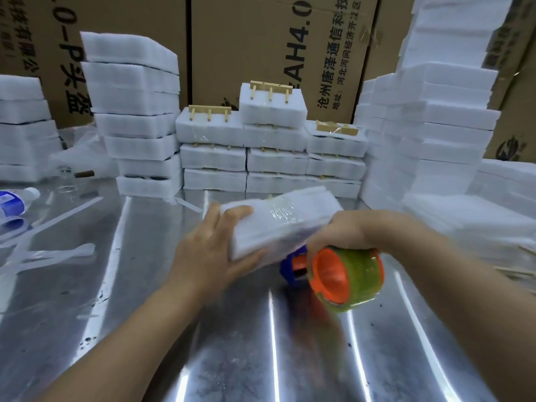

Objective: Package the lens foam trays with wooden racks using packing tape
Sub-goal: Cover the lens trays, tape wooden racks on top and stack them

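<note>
A white foam tray bundle (pixel 275 224) is tilted above the metal table, with a strip of clear tape shining across its top. My left hand (pixel 211 248) grips its left end, thumb underneath and fingers over the upper edge. My right hand (pixel 345 232) holds a tape dispenser (pixel 345 277) with an orange core, a greenish tape roll and a blue part, pressed against the bundle's lower right side. Taped bundles with wooden racks (pixel 210 111) on top are stacked at the back centre.
Tall stacks of white foam trays stand at back left (pixel 136 117), far left (pixel 23 129) and right (pixel 429 126). Cardboard boxes (pixel 261 39) form the back wall. A plastic bottle (pixel 14 201) and white foam strips (pixel 52 253) lie at left on the shiny metal table (pixel 232 343).
</note>
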